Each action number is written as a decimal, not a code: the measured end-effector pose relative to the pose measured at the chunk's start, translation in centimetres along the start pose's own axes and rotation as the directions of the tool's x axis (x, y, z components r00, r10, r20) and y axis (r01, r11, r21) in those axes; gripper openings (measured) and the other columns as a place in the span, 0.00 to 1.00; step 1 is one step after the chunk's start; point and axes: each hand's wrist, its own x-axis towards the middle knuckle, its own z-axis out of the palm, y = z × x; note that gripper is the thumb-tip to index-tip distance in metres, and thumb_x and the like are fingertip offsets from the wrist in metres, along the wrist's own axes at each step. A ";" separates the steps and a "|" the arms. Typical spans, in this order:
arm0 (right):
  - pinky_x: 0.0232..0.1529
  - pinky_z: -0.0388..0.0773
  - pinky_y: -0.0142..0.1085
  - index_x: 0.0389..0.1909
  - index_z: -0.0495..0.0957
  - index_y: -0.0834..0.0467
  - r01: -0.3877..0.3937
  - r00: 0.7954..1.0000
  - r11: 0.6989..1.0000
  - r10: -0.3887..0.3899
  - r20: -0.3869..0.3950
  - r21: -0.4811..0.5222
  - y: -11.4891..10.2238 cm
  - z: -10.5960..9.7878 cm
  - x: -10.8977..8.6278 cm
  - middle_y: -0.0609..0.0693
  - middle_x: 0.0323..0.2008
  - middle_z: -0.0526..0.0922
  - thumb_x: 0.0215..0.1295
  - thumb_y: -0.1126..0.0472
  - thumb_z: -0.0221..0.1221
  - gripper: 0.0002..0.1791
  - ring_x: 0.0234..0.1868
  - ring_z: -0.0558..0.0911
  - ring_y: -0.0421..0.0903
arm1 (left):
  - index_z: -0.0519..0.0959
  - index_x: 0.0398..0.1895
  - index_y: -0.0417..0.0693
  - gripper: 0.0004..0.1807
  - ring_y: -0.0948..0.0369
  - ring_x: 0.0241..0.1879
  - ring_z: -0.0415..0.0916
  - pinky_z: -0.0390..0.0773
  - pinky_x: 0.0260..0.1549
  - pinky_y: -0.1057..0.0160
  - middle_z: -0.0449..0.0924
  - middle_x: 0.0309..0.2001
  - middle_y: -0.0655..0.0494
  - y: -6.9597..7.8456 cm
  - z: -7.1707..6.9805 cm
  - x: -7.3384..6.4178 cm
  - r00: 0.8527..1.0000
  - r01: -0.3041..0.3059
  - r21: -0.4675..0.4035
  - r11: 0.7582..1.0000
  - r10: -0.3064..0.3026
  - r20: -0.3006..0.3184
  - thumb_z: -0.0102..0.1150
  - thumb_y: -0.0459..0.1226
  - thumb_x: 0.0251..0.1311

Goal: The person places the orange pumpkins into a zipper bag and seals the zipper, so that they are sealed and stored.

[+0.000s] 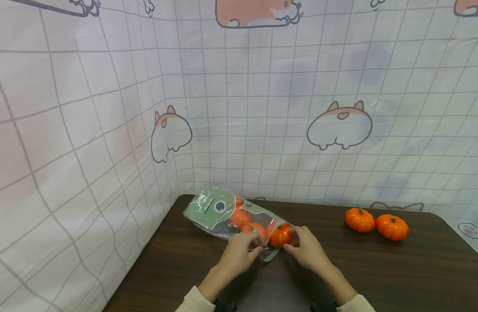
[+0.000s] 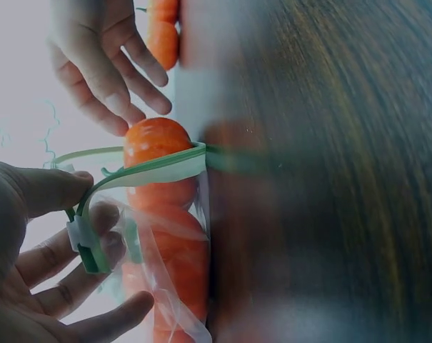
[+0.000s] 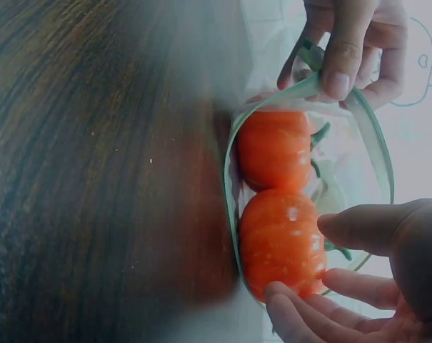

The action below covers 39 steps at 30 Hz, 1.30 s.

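Note:
A clear zip bag (image 1: 208, 210) with a green one-eyed print lies on its side, holding several small orange pumpkins (image 1: 239, 218). My left hand (image 1: 239, 253) pinches the green-edged rim between thumb and fingers, beside the white zip slider (image 2: 74, 233). At the gaping mouth sits one pumpkin (image 3: 283, 243), with another (image 3: 273, 150) beside it in the right wrist view. My right hand (image 1: 307, 248) is at the outer side of the mouth pumpkin, its thumb and extended fingertips right at the surface. In the left wrist view these fingers look nearly straight.
Two more small pumpkins (image 1: 359, 219) (image 1: 392, 227) stand side by side at the back right of the dark wooden table (image 1: 430, 268). A white grid-patterned cloth (image 1: 258, 169) with dog drawings hangs behind the table and along its left side.

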 end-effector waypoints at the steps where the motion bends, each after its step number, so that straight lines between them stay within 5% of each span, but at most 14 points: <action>1: 0.40 0.84 0.42 0.54 0.77 0.65 -0.004 1.000 1.000 0.004 0.007 0.021 0.0 0.0 0.0 0.58 0.49 0.77 0.61 0.63 0.71 0.22 0.43 0.86 0.50 | 0.81 0.30 0.56 0.07 0.70 0.32 0.81 0.79 0.34 0.69 0.88 0.32 0.62 0.0 0.0 0.0 1.000 -0.002 -0.006 1.000 0.002 0.001 0.72 0.35 0.58; 16: 0.48 0.84 0.47 0.64 0.72 0.65 0.009 0.997 0.993 -0.018 0.074 0.117 0.4 0.3 0.0 0.63 0.58 0.73 0.62 0.62 0.70 0.30 0.56 0.83 0.62 | 0.81 0.33 0.55 0.07 0.72 0.33 0.80 0.78 0.36 0.70 0.88 0.34 0.62 -0.5 -0.1 0.0 0.999 -0.036 -0.078 0.996 0.039 0.032 0.70 0.34 0.60; 26: 0.57 0.80 0.56 0.70 0.66 0.62 0.041 0.990 0.989 -0.059 0.129 0.139 1.1 0.2 0.1 0.65 0.71 0.67 0.66 0.59 0.67 0.35 0.67 0.74 0.69 | 0.83 0.37 0.55 0.05 0.74 0.34 0.79 0.80 0.39 0.70 0.87 0.35 0.63 -0.4 -0.2 0.0 0.993 -0.043 -0.147 0.988 0.058 0.101 0.69 0.34 0.62; 39: 0.68 0.70 0.60 0.77 0.55 0.60 0.012 0.969 0.958 -0.082 0.233 0.288 1.8 0.2 0.5 0.67 0.78 0.54 0.70 0.59 0.63 0.40 0.76 0.60 0.71 | 0.82 0.36 0.55 0.06 0.74 0.34 0.77 0.79 0.38 0.70 0.84 0.33 0.64 -0.4 -0.1 0.1 0.988 -0.094 -0.169 0.981 0.113 0.107 0.69 0.33 0.63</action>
